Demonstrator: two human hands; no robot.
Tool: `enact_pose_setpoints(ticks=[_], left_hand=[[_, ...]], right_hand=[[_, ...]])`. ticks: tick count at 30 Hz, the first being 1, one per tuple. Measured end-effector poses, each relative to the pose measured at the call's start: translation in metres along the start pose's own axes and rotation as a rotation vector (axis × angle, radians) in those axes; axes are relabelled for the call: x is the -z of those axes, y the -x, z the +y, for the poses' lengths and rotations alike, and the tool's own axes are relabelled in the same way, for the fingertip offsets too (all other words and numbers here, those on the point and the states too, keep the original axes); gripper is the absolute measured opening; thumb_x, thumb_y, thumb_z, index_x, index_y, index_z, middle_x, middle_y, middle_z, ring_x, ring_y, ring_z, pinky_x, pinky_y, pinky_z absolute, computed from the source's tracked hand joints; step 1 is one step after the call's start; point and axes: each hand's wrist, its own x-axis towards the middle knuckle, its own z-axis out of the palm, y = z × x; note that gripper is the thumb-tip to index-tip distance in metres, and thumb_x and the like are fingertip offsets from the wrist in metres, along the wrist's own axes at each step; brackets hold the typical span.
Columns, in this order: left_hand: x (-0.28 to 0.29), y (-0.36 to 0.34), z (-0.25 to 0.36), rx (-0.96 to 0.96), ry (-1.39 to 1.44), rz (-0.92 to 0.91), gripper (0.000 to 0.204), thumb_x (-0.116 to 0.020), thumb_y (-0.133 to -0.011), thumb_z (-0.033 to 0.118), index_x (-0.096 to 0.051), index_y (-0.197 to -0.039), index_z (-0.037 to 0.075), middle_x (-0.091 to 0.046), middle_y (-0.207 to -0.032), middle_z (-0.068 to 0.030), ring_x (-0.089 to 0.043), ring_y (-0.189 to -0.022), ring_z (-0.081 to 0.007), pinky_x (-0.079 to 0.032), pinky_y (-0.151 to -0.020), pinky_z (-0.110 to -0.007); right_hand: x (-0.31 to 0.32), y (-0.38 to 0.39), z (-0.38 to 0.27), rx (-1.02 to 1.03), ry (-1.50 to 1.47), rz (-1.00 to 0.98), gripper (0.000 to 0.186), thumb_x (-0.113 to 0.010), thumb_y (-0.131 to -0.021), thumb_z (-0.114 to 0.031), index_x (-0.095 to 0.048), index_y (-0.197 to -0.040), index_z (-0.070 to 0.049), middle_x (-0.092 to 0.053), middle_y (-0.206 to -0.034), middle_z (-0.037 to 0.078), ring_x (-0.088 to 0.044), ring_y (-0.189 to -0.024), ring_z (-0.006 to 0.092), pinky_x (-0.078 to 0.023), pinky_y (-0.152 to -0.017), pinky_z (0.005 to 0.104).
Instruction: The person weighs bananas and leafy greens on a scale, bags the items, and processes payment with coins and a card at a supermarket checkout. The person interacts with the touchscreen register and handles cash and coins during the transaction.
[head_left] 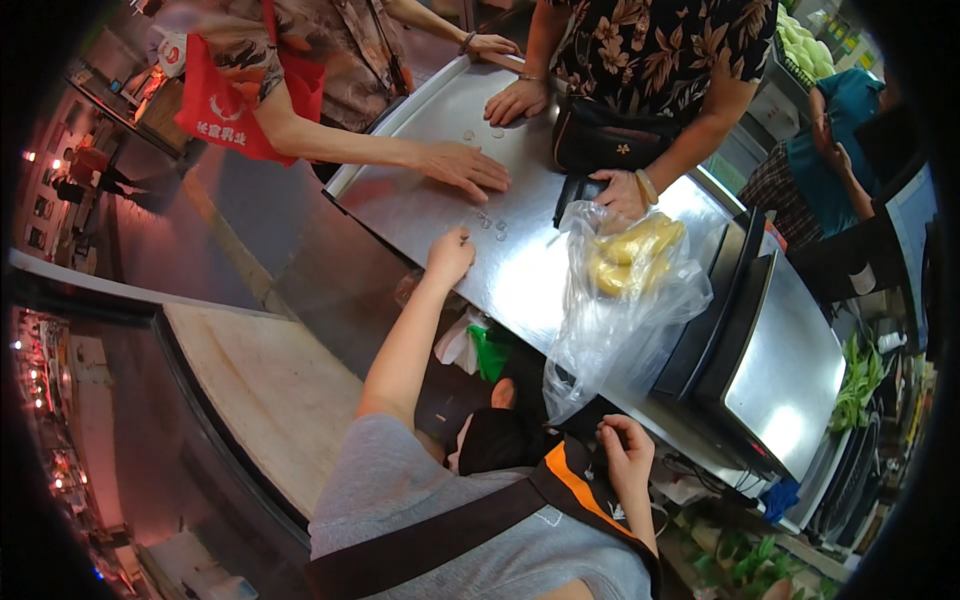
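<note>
My left hand (450, 254) is at the counter's near edge, fingers curled; what they hold, if anything, is hidden. Small coins (485, 222) lie just beyond it on the steel counter (400, 205). Another person's hand (470, 170) lies spread beside them. My right hand (625, 455) is low at the right, fingers bent, contents unclear. Above it, a clear plastic bag (580, 350) with a yellow item (630, 255) rests on the counter, under the hand (620, 195) of a person in a floral shirt, who grips a dark object (575, 200).
A black-rimmed scale (780, 370) stands right of the bag. A person with a red bag (205, 100) leans over from the upper left. A person in teal (835, 120) stands upper right. A pale board (240, 390) is at lower left, leafy greens (855, 385) at right.
</note>
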Motion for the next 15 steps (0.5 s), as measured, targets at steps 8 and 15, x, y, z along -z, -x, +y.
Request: enact_pose_setpoints(ticks=[8, 15], left_hand=[[0.006, 0.026, 0.053, -0.171, -0.201, -0.107, 0.048, -0.050, -0.077, 0.004, -0.047, -0.125, 0.004, -0.061, -0.074, -0.0166, -0.058, -0.057, -0.0235, -0.047, -0.055, -0.033], [0.002, 0.010, 0.051, -0.059, -0.428, -0.282, 0.053, -0.042, -0.079, 0.006, -0.041, -0.131, 0.011, -0.057, -0.106, -0.0248, -0.054, -0.099, -0.0384, -0.042, -0.086, -0.042]], right_hand=[[-0.012, -0.013, -0.006, -0.002, 0.005, -0.023, 0.012, -0.058, -0.084, -0.002, -0.059, -0.095, 0.002, -0.063, -0.085, 0.005, -0.059, -0.075, 0.0096, -0.047, -0.069, 0.0218], [-0.013, -0.023, -0.004, 0.023, -0.012, -0.024, 0.011, -0.060, -0.081, -0.001, -0.060, -0.092, 0.002, -0.062, -0.082, 0.006, -0.059, -0.075, 0.0102, -0.046, -0.067, 0.0218]])
